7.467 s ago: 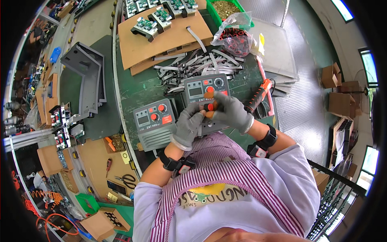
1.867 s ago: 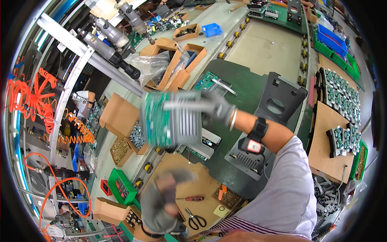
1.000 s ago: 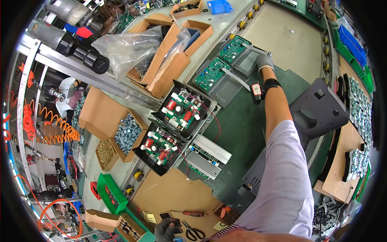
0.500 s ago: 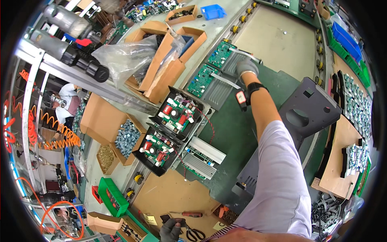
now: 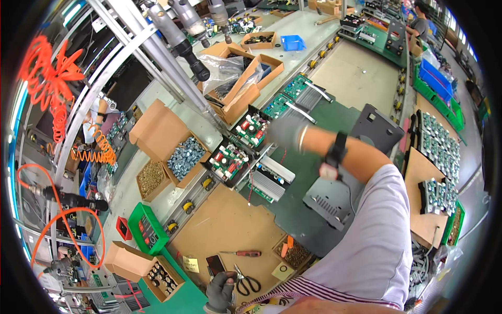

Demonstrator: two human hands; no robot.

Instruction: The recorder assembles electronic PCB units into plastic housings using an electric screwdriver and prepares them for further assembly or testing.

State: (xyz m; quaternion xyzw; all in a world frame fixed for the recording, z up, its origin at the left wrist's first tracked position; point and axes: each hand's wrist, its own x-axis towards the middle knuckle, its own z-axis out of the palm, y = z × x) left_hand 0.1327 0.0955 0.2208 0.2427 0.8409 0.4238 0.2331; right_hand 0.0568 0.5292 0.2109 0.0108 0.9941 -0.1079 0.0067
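Note:
My right hand (image 5: 286,134), in a grey glove and smeared by motion, is beside the farther black housing (image 5: 250,128), which holds a circuit board with red and white parts. Whether it touches anything is unclear. A second black housing (image 5: 228,161) with a similar board sits nearer. Next to them lies a silver finned heat sink (image 5: 272,178). Beyond are two green circuit boards (image 5: 277,106) with heat sinks and pale ribbon cables. My gloved left hand (image 5: 219,292) is low in view, fingers curled together beside black-handled scissors (image 5: 248,284); what they pinch is too small to name.
The green carrier board (image 5: 327,118) bears a dark grey metal panel (image 5: 376,128). A screwdriver (image 5: 248,254) lies on the tan surface. Left stand a carton of metal parts (image 5: 185,157) and a green bin (image 5: 146,228). Power tools (image 5: 191,60) hang above; boards (image 5: 439,149) line the right.
My right hand has come back from the far heat sinks toward the black housings. The whole view has shifted. My left hand stays low by the scissors.

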